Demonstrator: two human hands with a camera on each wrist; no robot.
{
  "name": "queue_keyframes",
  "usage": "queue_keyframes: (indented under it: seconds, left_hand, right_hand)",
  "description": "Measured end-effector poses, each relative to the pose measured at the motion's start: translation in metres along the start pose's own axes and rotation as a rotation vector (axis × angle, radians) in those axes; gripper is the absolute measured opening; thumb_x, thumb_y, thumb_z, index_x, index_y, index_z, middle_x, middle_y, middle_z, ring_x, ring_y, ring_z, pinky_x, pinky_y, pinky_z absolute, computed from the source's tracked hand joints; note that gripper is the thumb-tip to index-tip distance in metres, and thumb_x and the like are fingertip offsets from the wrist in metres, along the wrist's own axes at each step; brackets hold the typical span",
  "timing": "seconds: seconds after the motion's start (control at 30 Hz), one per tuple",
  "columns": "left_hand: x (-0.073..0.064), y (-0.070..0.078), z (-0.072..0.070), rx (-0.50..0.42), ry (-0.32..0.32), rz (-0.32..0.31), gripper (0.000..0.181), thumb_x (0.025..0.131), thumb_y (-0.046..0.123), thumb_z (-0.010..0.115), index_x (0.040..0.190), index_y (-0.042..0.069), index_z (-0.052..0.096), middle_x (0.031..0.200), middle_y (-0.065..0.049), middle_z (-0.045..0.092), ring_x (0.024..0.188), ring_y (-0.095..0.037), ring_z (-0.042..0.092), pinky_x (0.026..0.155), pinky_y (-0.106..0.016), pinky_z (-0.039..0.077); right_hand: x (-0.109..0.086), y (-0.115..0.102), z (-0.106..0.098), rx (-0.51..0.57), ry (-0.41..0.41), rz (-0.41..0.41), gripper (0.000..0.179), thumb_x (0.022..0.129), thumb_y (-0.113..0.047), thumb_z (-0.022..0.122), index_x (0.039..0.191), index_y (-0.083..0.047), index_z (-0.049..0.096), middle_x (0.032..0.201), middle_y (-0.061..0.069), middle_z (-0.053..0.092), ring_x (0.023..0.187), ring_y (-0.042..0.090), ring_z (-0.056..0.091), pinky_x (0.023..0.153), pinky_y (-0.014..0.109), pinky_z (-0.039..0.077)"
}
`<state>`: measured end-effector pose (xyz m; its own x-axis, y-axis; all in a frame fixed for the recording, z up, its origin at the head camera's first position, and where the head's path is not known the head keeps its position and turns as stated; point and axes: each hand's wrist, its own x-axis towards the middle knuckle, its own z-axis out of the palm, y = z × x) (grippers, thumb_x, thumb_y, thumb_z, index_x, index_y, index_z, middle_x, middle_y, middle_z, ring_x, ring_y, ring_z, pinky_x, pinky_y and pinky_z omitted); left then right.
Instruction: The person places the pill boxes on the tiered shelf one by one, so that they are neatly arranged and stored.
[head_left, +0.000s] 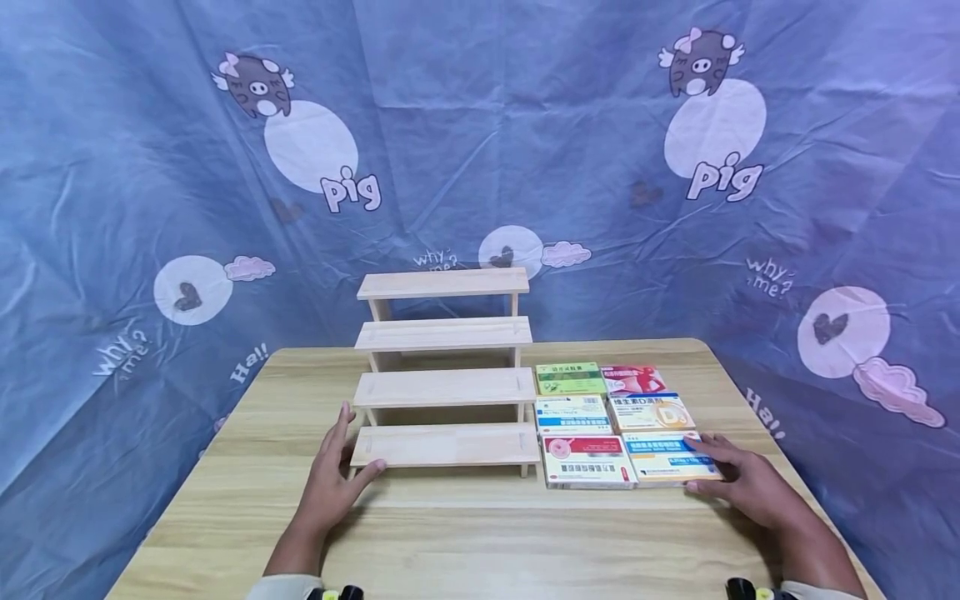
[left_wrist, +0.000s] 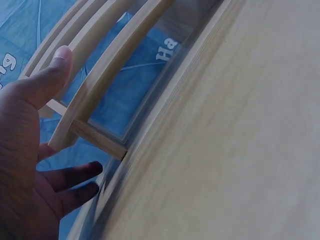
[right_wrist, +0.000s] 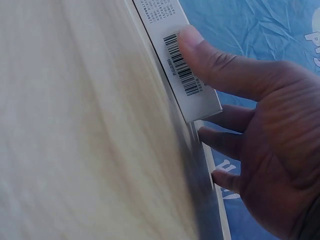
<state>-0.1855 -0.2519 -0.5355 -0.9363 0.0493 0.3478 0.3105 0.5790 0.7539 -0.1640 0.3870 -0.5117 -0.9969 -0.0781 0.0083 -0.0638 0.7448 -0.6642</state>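
Observation:
A four-step wooden display rack point(head_left: 446, 446) stands left of centre on the table. My left hand point(head_left: 333, 471) is at the left end of its lowest step, thumb over the front edge and other fingers spread along the end. In the left wrist view, the thumb lies over the step point(left_wrist: 95, 90). My right hand point(head_left: 750, 479) holds the right end of a blue-and-white medicine box point(head_left: 660, 458), which lies flat. Its thumb presses the barcoded front side point(right_wrist: 182, 65) in the right wrist view, while the index finger reaches over the top.
Beside the rack, more flat medicine boxes lie in two columns: a red-and-white one point(head_left: 588, 462), a white-and-blue one point(head_left: 572, 414), a green one point(head_left: 570, 378), a vitamin D one point(head_left: 651, 412) and a red one point(head_left: 633, 379). A blue printed curtain point(head_left: 465, 167) hangs behind the wooden table point(head_left: 450, 533).

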Motion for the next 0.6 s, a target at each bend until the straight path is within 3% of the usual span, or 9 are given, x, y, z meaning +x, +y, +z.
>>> queue_keyframes:
  seconds: [0.2,0.27,0.33,0.37,0.43,0.47,0.53,0.6]
  left_hand:
    - [0.0068,-0.0041,-0.0004,-0.023,-0.016,-0.010,0.110,0.097,0.023,0.086,0.178,0.022,0.011,0.173,-0.027,0.036,0.129,-0.055,0.069,0.104,-0.049,0.058]
    - [0.0085,-0.0057,-0.0005,-0.031,-0.016,0.005,0.109,0.097,0.022,0.086,0.178,0.021,0.012,0.171,-0.028,0.039,0.125,-0.055,0.071,0.100,-0.044,0.061]
    - [0.0092,-0.0066,-0.0005,-0.033,-0.018,0.016,0.109,0.097,0.021,0.086,0.178,0.020,0.014,0.169,-0.029,0.044,0.124,-0.055,0.071,0.099,-0.040,0.061]
    - [0.0094,-0.0066,-0.0006,-0.030,-0.019,0.018,0.109,0.096,0.022,0.087,0.178,0.019,0.014,0.167,-0.029,0.047,0.125,-0.054,0.071,0.099,-0.039,0.061]
    - [0.0096,-0.0071,-0.0003,-0.032,-0.019,0.012,0.109,0.096,0.022,0.087,0.178,0.020,0.016,0.162,-0.028,0.055,0.126,-0.052,0.071,0.100,-0.035,0.060]
    - [0.0096,-0.0068,-0.0003,-0.032,-0.021,0.005,0.109,0.095,0.022,0.088,0.178,0.021,0.016,0.159,-0.027,0.058,0.127,-0.051,0.071,0.101,-0.032,0.059]
    - [0.0097,-0.0064,0.0005,-0.047,-0.022,-0.008,0.110,0.095,0.022,0.088,0.178,0.023,0.016,0.153,-0.026,0.063,0.129,-0.048,0.071,0.103,-0.027,0.057]
    - [0.0099,-0.0066,0.0020,-0.075,-0.027,-0.027,0.110,0.095,0.021,0.088,0.178,0.025,0.016,0.152,-0.026,0.065,0.130,-0.046,0.071,0.102,-0.023,0.055]
  right_hand:
    - [-0.0006,0.0015,0.0018,0.023,-0.003,0.002,0.080,0.084,-0.024,0.094,0.151,0.005,0.060,0.161,0.047,0.035,0.151,0.075,0.023,0.127,0.075,0.017]
    - [-0.0015,0.0022,0.0027,0.022,0.000,-0.007,0.080,0.084,-0.024,0.094,0.151,0.004,0.061,0.162,0.045,0.036,0.152,0.074,0.024,0.135,0.058,0.012]
    - [-0.0025,0.0030,0.0033,0.012,0.004,-0.013,0.079,0.085,-0.025,0.093,0.151,0.003,0.061,0.162,0.045,0.037,0.152,0.073,0.025,0.135,0.037,0.009]
    - [-0.0028,0.0032,0.0033,0.007,0.005,-0.015,0.078,0.085,-0.025,0.093,0.151,0.003,0.061,0.162,0.045,0.037,0.152,0.073,0.026,0.135,0.035,0.009]
    - [-0.0025,0.0033,0.0023,-0.002,0.001,-0.014,0.078,0.086,-0.025,0.093,0.151,0.003,0.061,0.161,0.046,0.037,0.151,0.073,0.027,0.136,0.041,0.014]
    - [-0.0020,0.0031,0.0015,-0.007,-0.003,-0.010,0.078,0.086,-0.025,0.093,0.151,0.003,0.061,0.161,0.047,0.037,0.151,0.074,0.027,0.136,0.051,0.019]
    - [-0.0009,0.0025,-0.0009,-0.018,-0.015,0.002,0.077,0.086,-0.024,0.092,0.151,0.004,0.061,0.160,0.049,0.035,0.150,0.075,0.027,0.125,0.073,0.027]
    - [0.0001,0.0023,-0.0035,-0.037,-0.025,0.011,0.077,0.087,-0.023,0.092,0.151,0.004,0.060,0.160,0.052,0.032,0.147,0.076,0.028,0.114,0.081,0.032]
